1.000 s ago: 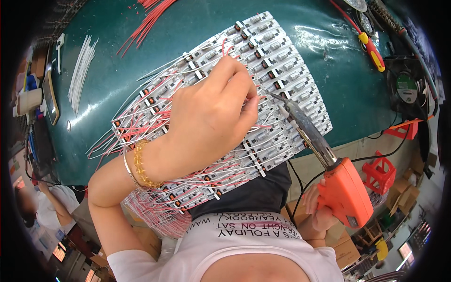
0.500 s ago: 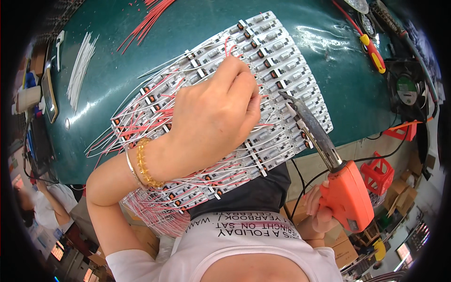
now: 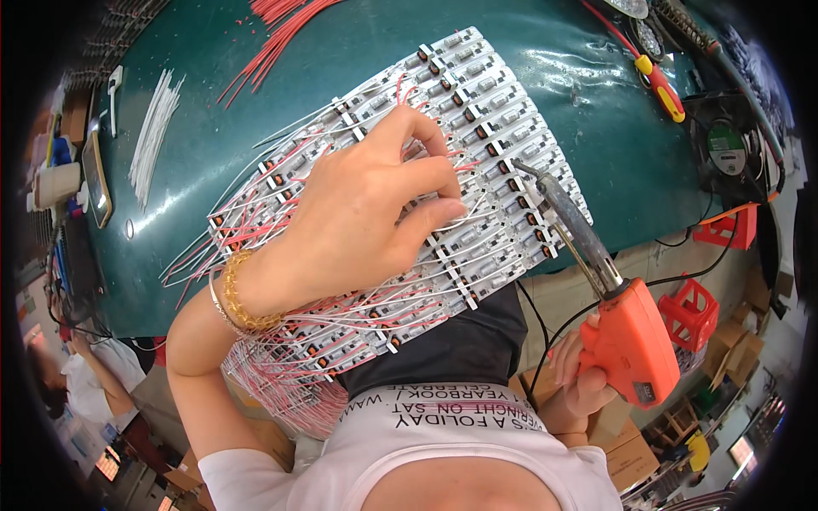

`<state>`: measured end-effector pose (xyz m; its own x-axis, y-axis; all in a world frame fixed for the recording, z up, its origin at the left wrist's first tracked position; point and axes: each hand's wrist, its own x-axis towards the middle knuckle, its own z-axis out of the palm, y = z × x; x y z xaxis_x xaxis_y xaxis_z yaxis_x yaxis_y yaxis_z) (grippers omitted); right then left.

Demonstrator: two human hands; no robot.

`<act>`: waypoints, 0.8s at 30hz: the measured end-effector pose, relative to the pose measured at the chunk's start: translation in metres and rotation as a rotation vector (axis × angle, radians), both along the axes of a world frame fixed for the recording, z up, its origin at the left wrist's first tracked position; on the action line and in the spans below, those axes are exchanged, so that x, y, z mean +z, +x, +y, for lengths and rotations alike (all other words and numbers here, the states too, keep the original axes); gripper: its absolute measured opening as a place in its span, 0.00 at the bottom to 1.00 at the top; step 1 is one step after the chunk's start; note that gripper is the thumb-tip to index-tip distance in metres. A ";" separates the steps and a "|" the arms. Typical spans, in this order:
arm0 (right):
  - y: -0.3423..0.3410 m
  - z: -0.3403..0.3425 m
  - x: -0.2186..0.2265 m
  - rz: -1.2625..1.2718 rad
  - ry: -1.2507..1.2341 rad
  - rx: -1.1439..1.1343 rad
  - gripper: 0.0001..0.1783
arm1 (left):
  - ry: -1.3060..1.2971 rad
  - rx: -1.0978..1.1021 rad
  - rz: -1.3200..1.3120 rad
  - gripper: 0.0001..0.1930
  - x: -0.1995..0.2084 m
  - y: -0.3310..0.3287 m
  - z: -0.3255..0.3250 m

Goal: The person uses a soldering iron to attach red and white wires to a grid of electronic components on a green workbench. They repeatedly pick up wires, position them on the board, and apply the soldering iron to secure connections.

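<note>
My left hand (image 3: 362, 200) is over a panel of small circuit boards (image 3: 503, 106), thumb and a bent finger pinched together near a white wire (image 3: 477, 213). Its other fingers curl loosely above the boards, and the palm hides many of them. Thin red and white wires trail from the boards toward my left. In my right hand (image 3: 584, 379) is an orange soldering gun (image 3: 635, 341), gripped by its handle. The gun's dark tip points up and left, close to the row of boards right of my left hand; whether it touches cannot be told.
On the green table (image 3: 204, 153) are a bundle of white wires (image 3: 155, 136), red wires (image 3: 277, 47), a phone (image 3: 96, 179), a red-yellow screwdriver (image 3: 660, 89) and a small fan (image 3: 724, 145). A red stool (image 3: 688, 315) is at right. Another person (image 3: 102, 375) sits at left.
My left hand has shifted slightly left and its fingers have spread from a tight bunch. The panel has slid a little left and down in view. The soldering gun remains near the boards.
</note>
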<state>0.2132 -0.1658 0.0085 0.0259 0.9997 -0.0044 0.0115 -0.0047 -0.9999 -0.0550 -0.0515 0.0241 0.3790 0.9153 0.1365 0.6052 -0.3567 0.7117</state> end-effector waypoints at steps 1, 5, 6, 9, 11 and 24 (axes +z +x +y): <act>0.000 0.000 0.000 0.003 0.003 0.000 0.43 | -0.003 0.013 -0.007 0.05 -0.003 0.000 0.000; 0.001 -0.002 0.000 0.009 -0.001 0.011 0.43 | 0.007 0.120 -0.078 0.06 -0.006 0.004 0.000; 0.001 -0.002 0.000 0.011 -0.002 0.014 0.43 | 0.040 0.124 -0.041 0.06 -0.006 0.006 0.000; 0.001 -0.002 0.000 0.003 0.002 0.032 0.43 | 0.130 0.118 0.047 0.07 -0.011 0.010 -0.001; 0.002 -0.001 -0.002 0.003 0.008 0.049 0.43 | 0.184 0.104 0.093 0.06 -0.014 0.011 0.000; 0.007 -0.009 -0.017 -0.001 -0.095 0.059 0.39 | 0.195 0.234 0.108 0.05 -0.019 0.022 -0.001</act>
